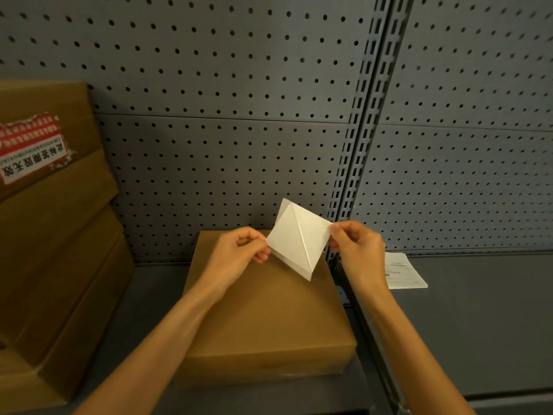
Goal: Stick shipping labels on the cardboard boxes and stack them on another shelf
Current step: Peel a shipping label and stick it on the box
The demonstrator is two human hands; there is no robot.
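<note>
A flat brown cardboard box (266,313) lies on the grey shelf in front of me. Above its far edge I hold a white shipping label (294,239) with both hands. My left hand (239,253) pinches its left corner and my right hand (356,247) pinches the right corner. One layer of the label is folded away from the other along a diagonal crease, blank side toward me.
A leaning stack of brown cardboard boxes (51,235) fills the left side; the top one bears a red and white sticker (30,145). A small pile of printed labels (404,272) lies on the shelf (478,324) to the right. A grey pegboard wall (239,115) stands behind.
</note>
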